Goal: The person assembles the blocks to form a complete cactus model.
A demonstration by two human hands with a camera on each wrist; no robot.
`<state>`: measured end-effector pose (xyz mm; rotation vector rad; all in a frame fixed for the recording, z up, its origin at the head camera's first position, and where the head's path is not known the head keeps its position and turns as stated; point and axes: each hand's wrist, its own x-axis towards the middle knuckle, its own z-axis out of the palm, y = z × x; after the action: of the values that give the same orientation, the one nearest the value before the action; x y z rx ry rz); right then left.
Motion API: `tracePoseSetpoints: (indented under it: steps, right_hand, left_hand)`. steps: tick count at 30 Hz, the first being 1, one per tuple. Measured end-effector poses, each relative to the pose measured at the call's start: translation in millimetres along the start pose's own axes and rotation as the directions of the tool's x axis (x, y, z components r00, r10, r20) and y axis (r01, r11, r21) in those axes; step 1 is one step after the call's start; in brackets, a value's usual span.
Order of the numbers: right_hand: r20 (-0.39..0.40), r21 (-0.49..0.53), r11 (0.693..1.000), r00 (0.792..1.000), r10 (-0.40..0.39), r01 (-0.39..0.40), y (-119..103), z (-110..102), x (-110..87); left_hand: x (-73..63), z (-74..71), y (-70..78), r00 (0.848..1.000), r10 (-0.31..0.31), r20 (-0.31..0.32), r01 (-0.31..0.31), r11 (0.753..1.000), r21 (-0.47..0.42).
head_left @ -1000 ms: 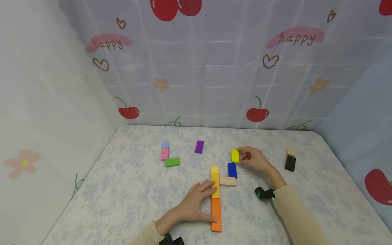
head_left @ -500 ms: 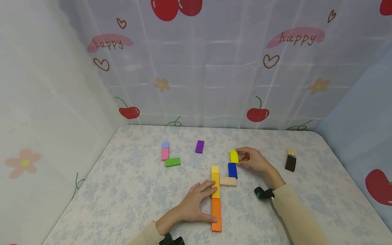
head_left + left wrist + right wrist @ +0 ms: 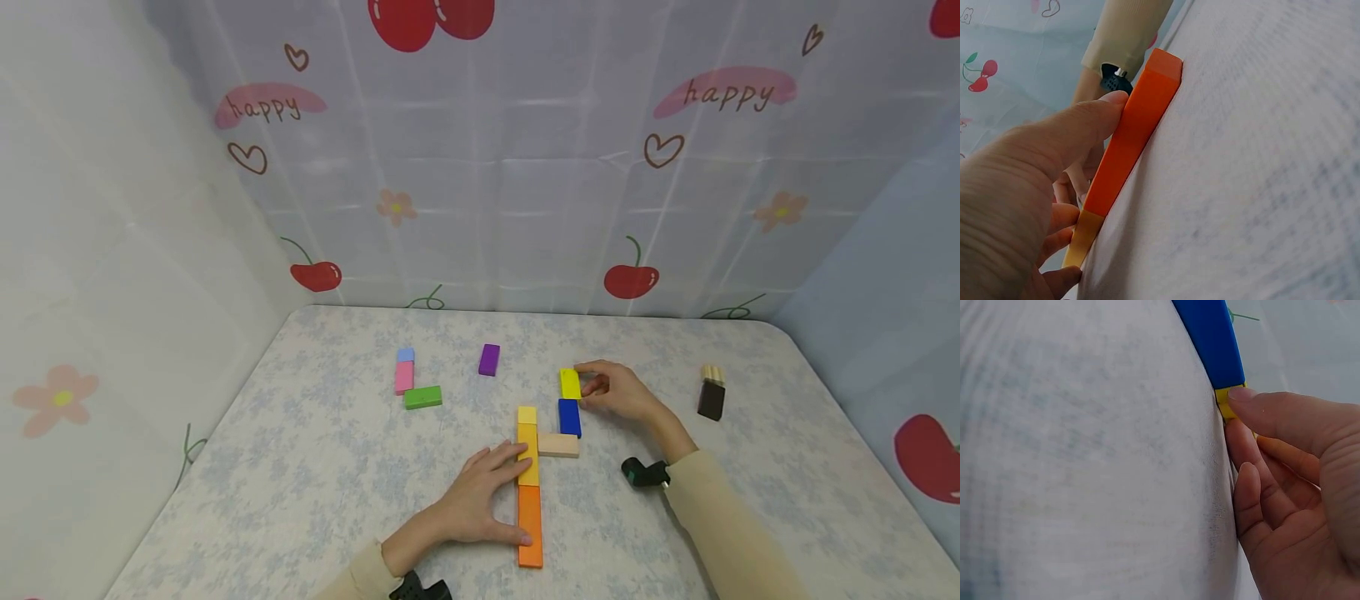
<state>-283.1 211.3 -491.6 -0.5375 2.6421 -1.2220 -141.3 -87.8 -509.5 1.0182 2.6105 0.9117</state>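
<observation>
In the head view my left hand (image 3: 476,500) lies spread beside a straight row of blocks. Its thumb touches the orange block (image 3: 529,525), and its fingertips rest on the amber block (image 3: 528,467) above that. My right hand (image 3: 618,392) pinches a yellow block (image 3: 570,383) by its right side, thumb near the blue block (image 3: 569,418) and index finger at the far corner. The right wrist view has the yellow block's end against the blue block (image 3: 1213,344). A beige block (image 3: 558,445) runs sideways from the row, just below the blue one.
A purple block (image 3: 489,360) lies apart at the back. To its left are a pink block (image 3: 404,377), a light blue one (image 3: 405,355) and a green one (image 3: 423,397). A dark brown block (image 3: 711,400) and cream pieces (image 3: 712,373) lie at the right.
My right hand has slid the yellow block slightly left, so it now lines up above the blue block. The left hand and the other blocks have stayed put.
</observation>
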Motion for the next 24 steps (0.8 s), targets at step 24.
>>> tracePoseSetpoints:
  steps: [24]
  right_hand:
    - [-0.013,-0.003,1.0,1.0,0.019,-0.019,-1.7,4.4,0.2]
  left_hand:
    - [-0.3,0.0,0.5,1.0,-0.006,0.0,0.006,1.0,0.007]
